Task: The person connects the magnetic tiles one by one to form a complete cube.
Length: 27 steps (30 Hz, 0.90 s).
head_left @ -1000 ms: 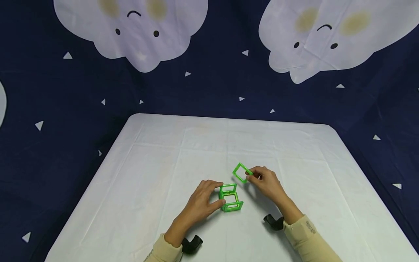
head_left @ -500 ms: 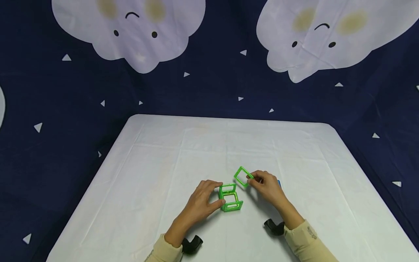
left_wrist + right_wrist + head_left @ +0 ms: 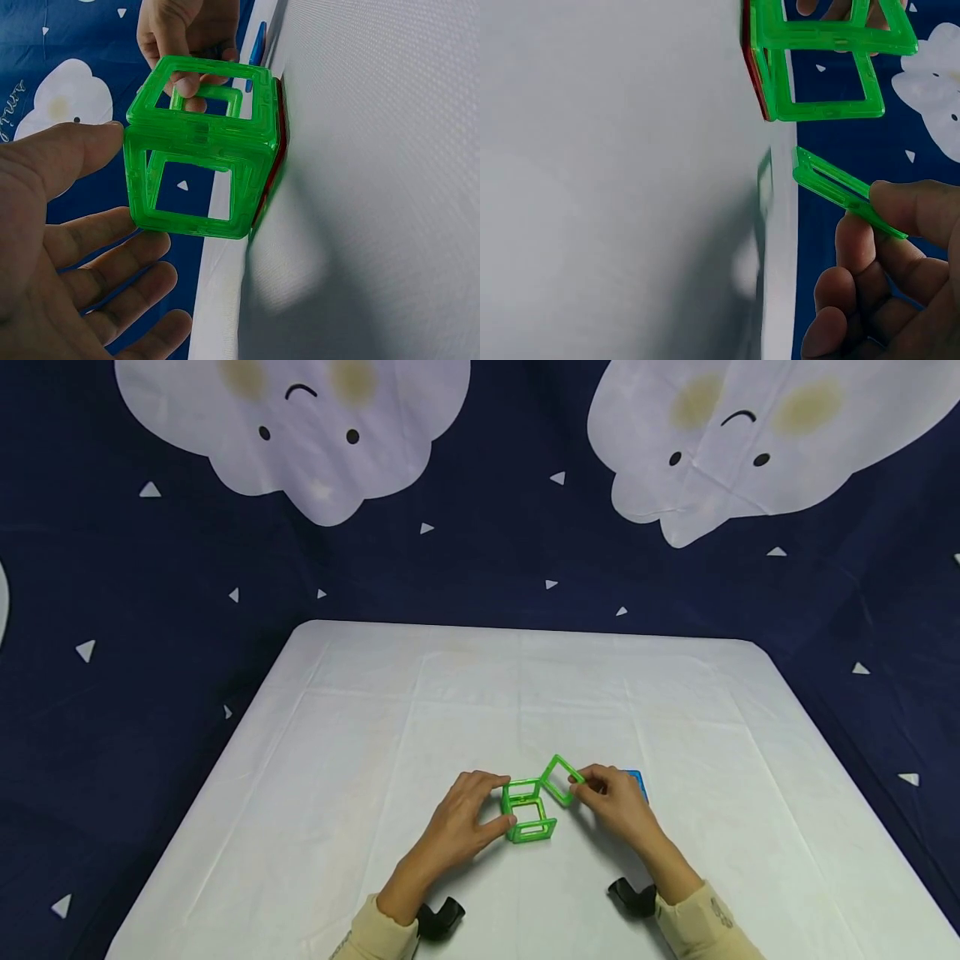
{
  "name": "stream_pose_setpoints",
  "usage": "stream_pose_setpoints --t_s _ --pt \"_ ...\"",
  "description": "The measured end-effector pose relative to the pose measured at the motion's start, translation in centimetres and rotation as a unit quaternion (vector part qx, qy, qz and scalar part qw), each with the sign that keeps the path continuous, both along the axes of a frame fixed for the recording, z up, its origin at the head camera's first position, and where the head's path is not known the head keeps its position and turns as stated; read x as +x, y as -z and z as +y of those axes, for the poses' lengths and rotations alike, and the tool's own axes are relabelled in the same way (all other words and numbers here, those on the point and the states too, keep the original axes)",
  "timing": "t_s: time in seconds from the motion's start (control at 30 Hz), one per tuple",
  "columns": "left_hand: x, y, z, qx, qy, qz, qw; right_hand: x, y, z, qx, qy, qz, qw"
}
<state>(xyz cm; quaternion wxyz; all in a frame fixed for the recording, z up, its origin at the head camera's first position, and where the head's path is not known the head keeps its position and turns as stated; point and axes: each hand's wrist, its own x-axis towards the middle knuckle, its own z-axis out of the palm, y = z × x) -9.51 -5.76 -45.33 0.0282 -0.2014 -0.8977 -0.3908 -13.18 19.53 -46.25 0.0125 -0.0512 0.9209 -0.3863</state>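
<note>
A box of green magnetic tiles (image 3: pixel 534 825) stands on the white table, several square open frames joined upright. A red tile (image 3: pixel 282 124) lies under it. My left hand (image 3: pixel 461 818) holds the box's left side between thumb and index fingertip; the other fingers spread loosely in the left wrist view. My right hand (image 3: pixel 618 802) pinches a loose green square tile (image 3: pixel 821 187) between thumb and fingers. In the head view this tile is tilted, its left corner close by the box's far right corner. The right wrist view shows a gap between tile and box.
A blue tile (image 3: pixel 639 779) lies on the table (image 3: pixel 375 735) beyond my right hand, partly hidden by it. Black wrist mounts (image 3: pixel 441 920) stick out inward from both sleeves. A dark blue cloth with white clouds (image 3: pixel 322 443) hangs behind the table.
My right hand has brought the green tile nearer to me and down to the box's far right corner. The blue tile has come into sight behind it. My left hand keeps its place.
</note>
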Motion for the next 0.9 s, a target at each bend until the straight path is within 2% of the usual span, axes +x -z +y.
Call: stream_pose_setpoints --t_s 0.27,0.63,0.9 --pt "0.0 0.0 0.1 0.001 0.001 0.002 1.0000 0.8 0.0 0.1 -0.017 0.000 -0.031 0.999" --pt "0.1 0.0 0.1 0.003 0.003 0.008 1.0000 1.5 0.3 0.1 -0.011 0.008 -0.024 1.000" --pt "0.0 0.0 0.2 0.002 0.002 0.018 0.9998 1.8 0.5 0.1 -0.020 -0.002 -0.017 1.000"
